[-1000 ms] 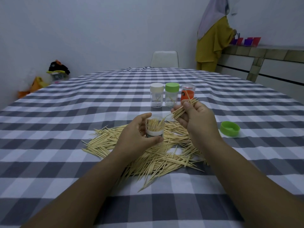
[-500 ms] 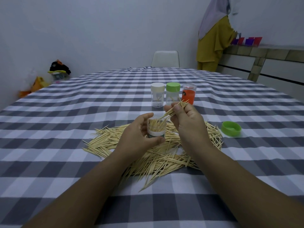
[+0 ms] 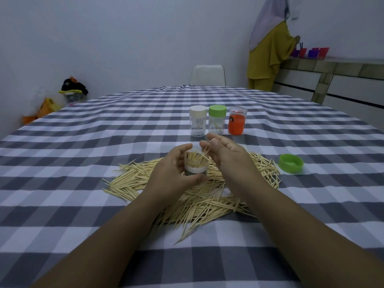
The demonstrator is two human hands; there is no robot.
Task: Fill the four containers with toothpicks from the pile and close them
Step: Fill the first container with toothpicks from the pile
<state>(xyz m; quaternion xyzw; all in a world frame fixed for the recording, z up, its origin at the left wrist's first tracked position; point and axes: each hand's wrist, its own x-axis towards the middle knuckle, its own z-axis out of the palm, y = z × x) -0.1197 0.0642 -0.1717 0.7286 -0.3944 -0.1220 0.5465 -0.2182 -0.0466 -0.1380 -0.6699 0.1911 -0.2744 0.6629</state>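
The left hand (image 3: pixel 172 173) grips one open jar (image 3: pixel 196 166); the right hand (image 3: pixel 225 156) hangs relaxed; three jars (image 3: pixel 217 122) stand at 12 o'clock.

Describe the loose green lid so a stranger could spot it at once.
Start from the toothpick pile in the middle of the checked tablecloth. Just past its right edge lies the green lid, alone, hollow side up. The other green cap sits on a container in the far row.

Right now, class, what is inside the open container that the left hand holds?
The open container holds upright toothpicks, packed near its rim. The left hand and a white label cover its lower part, so its bottom is hidden.
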